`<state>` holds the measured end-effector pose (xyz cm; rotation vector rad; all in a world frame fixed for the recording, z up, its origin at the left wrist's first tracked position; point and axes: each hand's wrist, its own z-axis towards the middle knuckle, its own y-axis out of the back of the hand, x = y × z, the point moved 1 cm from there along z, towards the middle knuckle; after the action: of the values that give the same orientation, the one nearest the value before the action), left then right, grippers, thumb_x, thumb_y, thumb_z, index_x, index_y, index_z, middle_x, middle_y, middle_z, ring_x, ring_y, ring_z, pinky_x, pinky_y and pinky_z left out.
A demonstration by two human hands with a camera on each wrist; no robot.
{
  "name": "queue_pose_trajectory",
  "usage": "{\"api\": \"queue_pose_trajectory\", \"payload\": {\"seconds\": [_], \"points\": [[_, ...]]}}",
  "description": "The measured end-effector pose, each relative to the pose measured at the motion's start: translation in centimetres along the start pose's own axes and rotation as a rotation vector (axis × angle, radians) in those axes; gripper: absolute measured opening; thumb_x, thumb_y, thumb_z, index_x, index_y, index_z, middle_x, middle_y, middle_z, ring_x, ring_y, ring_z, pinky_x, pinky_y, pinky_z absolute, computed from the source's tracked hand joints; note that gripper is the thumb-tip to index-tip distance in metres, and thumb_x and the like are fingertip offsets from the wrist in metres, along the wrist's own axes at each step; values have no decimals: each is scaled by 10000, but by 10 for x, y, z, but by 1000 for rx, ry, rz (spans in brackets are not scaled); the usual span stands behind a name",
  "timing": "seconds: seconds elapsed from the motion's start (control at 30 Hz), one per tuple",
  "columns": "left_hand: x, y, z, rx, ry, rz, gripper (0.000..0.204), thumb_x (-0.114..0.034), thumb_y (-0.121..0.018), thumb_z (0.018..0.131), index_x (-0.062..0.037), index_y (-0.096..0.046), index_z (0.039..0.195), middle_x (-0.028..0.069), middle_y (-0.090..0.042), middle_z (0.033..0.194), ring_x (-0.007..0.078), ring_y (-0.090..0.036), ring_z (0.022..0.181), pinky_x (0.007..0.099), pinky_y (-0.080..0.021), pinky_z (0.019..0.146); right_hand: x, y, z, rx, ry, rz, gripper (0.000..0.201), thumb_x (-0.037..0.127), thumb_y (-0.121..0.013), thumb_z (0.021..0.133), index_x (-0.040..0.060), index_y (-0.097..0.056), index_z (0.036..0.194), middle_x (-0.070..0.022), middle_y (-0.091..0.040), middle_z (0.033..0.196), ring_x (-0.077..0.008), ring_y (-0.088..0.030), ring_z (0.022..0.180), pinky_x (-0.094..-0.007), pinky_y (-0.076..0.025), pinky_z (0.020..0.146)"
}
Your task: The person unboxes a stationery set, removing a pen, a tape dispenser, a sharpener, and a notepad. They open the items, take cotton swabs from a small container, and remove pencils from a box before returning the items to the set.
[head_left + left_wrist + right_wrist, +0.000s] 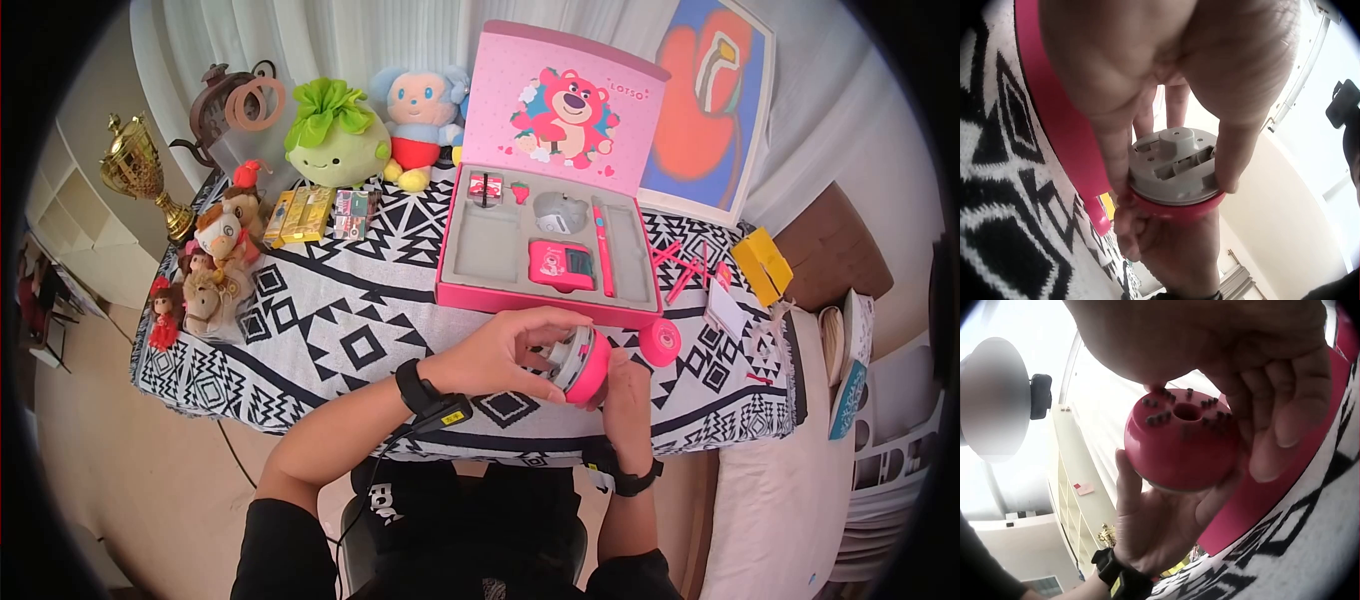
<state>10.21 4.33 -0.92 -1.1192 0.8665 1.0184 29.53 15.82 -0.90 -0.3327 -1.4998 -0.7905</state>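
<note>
Both hands hold a mini desk vacuum [589, 368] in front of the box. Its pink shell has a round hole ringed by dark bristle tufts, facing the right hand in the right wrist view. In the left wrist view, the grey inner face [1175, 181] shows slots and a raised round knob. My left hand [515, 352] grips the rim between thumb and fingers. From the other side, my right hand [626, 400] holds the pink shell, thumb and fingers against it near the bristles. A round pink cover [660, 343] with a small print sits just beyond the right hand.
Behind the hands stands an open pink gift box [450, 290] with several items in its grey insert. Pink pens [680, 280], a yellow packet [763, 266] and a white card lie right. Plush toys [335, 145], dolls, yellow boxes [300, 216] and a gold trophy [137, 170] stand left.
</note>
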Motion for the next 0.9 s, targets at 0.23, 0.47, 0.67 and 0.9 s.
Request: {"api": "queue_pose_trajectory", "payload": {"seconds": [0.23,0.47,0.67,0.9], "points": [[6,10,1,-86,7,-121,850,125,-778,831,-55,-400,1571,120,-474,1543,244,-529,1392,400,-583,1039,13,1,5,-142,343,75,535,443,-600,1067,-36,-615,1303,-110,-699,1094,-163,-697,962,-272,-566,761],[4,4,2,-105,-3,-33,844,105,-778,843,-59,-395,1576,126,-464,1536,236,-542,1370,363,-600,996,6,-7,2,-37,227,192,726,130,-828,900,-29,-466,1510,-140,-550,1413,-172,-669,1087,-301,-586,866],[4,10,1,-130,18,-27,845,116,-775,839,-59,-401,1576,119,-455,1552,237,-536,1374,352,-607,974,16,-2,6,89,291,122,828,13,-840,836,-31,-428,1553,-151,-582,1365,-156,-680,988,-303,-591,816],[1,2,1,-57,-54,14,888,142,-825,772,-82,-461,1551,89,-418,1623,238,-466,1463,365,-581,1023,7,2,8,63,161,192,460,192,-718,997,-70,-592,1354,-82,-712,876,-143,-691,717,-250,-558,644]]}}
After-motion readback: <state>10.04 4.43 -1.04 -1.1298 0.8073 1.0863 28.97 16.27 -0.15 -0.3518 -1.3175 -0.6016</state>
